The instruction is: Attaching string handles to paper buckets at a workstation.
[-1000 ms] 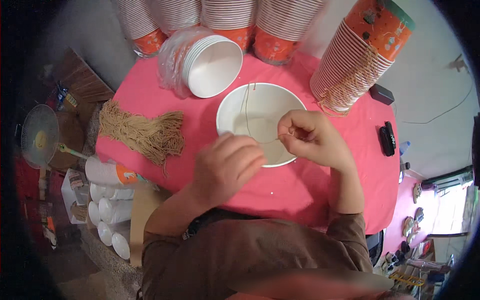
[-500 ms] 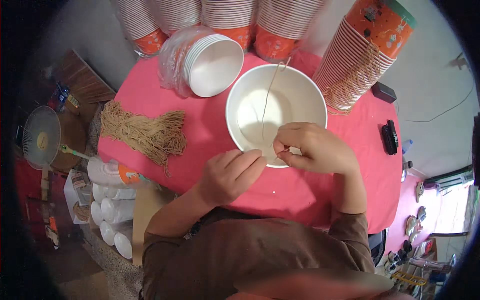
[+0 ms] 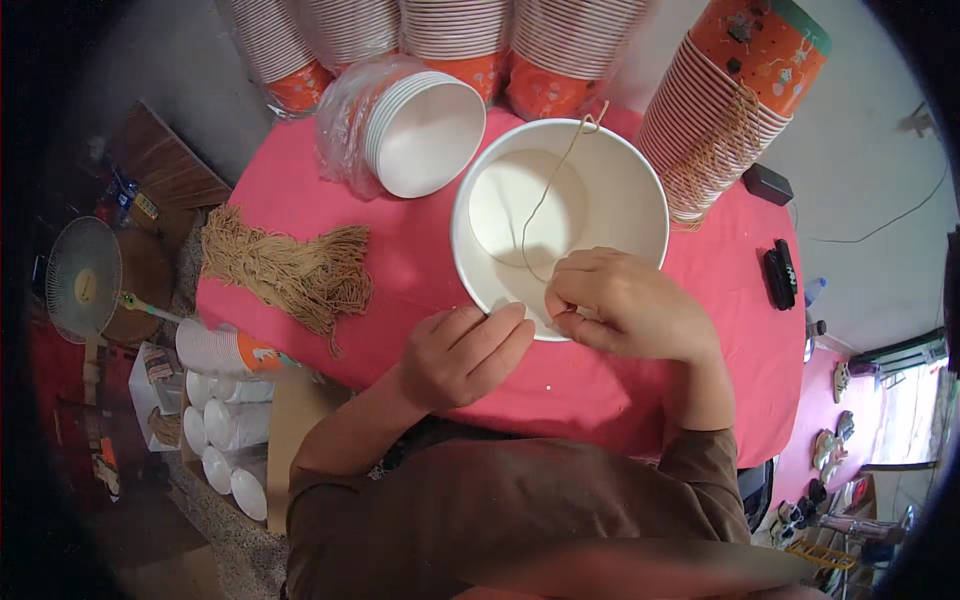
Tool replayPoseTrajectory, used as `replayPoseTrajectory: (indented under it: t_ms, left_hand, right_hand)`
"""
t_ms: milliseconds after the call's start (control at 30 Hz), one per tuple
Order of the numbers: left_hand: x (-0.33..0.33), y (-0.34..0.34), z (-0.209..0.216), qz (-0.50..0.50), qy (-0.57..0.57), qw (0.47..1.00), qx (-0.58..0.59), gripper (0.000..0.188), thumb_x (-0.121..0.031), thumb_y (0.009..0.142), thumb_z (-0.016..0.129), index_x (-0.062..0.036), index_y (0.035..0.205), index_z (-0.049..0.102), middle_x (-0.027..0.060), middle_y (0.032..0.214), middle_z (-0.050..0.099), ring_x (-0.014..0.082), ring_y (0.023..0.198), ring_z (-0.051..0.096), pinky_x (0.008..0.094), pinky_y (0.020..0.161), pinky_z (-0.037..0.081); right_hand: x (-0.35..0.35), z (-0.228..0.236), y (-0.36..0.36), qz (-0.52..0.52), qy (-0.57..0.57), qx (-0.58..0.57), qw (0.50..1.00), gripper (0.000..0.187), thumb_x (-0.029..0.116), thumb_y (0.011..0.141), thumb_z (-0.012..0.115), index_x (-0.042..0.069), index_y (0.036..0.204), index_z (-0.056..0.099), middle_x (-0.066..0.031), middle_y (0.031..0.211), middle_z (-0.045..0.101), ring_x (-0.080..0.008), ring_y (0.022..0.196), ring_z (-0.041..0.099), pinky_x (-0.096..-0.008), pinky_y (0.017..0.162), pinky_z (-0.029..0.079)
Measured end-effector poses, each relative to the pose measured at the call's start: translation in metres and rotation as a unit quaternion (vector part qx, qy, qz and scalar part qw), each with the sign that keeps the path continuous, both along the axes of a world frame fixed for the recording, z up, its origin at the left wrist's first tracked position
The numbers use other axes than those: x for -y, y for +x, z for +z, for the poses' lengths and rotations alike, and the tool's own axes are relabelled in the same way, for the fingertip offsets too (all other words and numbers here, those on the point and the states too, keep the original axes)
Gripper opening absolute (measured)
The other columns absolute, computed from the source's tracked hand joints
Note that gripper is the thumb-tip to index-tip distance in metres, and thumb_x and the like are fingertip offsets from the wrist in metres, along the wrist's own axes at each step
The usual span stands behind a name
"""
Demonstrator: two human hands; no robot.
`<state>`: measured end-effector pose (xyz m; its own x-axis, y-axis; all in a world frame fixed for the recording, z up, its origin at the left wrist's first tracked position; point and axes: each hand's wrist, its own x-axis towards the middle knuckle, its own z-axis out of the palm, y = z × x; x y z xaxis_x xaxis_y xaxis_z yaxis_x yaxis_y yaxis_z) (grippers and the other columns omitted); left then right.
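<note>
A white paper bucket [image 3: 632, 195] lies tilted on the table, with its open mouth facing me. Knotted at its far rim is a thin tan string [image 3: 549, 190], which runs down across the inside in a loose curve. My right hand [image 3: 635, 305] has its fingers pinched together at the near rim, around the string's lower end; the fingertips are partly hidden. My left hand [image 3: 465, 355] grips the near rim to the left, thumb over the edge and fingers curled outside.
Left on the pink tablecloth [image 3: 420, 270] is a bundle of tan strings [image 3: 290, 265]. Nested white tubs [image 3: 430, 135] in plastic lie behind it. A leaning bucket stack [image 3: 690, 130] draped with strings stands at the far right, near a black marker [image 3: 780, 275]. Wrapped stacks [image 3: 455, 40] line the back.
The bucket has turned and shifted a little to the right, its far rim moving up. The string has gone from nearly straight to a slack curve. Both hands stay at the near rim.
</note>
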<state>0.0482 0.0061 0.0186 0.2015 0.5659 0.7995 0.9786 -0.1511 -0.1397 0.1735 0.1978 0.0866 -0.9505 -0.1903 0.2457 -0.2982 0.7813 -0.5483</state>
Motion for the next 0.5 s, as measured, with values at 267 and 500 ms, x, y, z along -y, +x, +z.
replayPoseTrajectory:
  t_ms: [267, 500]
  left_hand:
    - [-0.005, -0.007, 0.001, -0.003, -0.011, 1.000, 0.028, 0.025, -0.011, 0.078, 0.061, -0.0053, 0.102, 0.065, 0.0071, 0.103, 0.064, 0.0184, 0.077, 0.061, 0.0298, 0.060, 0.050]
    - [-0.028, -0.019, 0.000, -0.032, -0.031, 0.961, 0.273, 0.026, 0.003, 0.076, 0.071, 0.0011, 0.102, 0.064, 0.0149, 0.109, 0.060, 0.0276, 0.086, 0.065, 0.0333, 0.073, 0.055]
  right_hand:
    - [-0.003, -0.008, -0.006, 0.022, -0.026, -0.001, 0.999, 0.010, 0.008, 0.078, 0.063, 0.000, 0.084, 0.060, -0.0162, 0.080, 0.061, -0.0368, 0.080, 0.060, -0.0449, 0.071, 0.047]
    - [-0.015, -0.010, -0.010, 0.018, -0.055, 0.050, 0.997, 0.020, 0.007, 0.081, 0.068, -0.002, 0.097, 0.062, -0.0135, 0.087, 0.061, -0.0277, 0.083, 0.061, -0.0356, 0.076, 0.047]
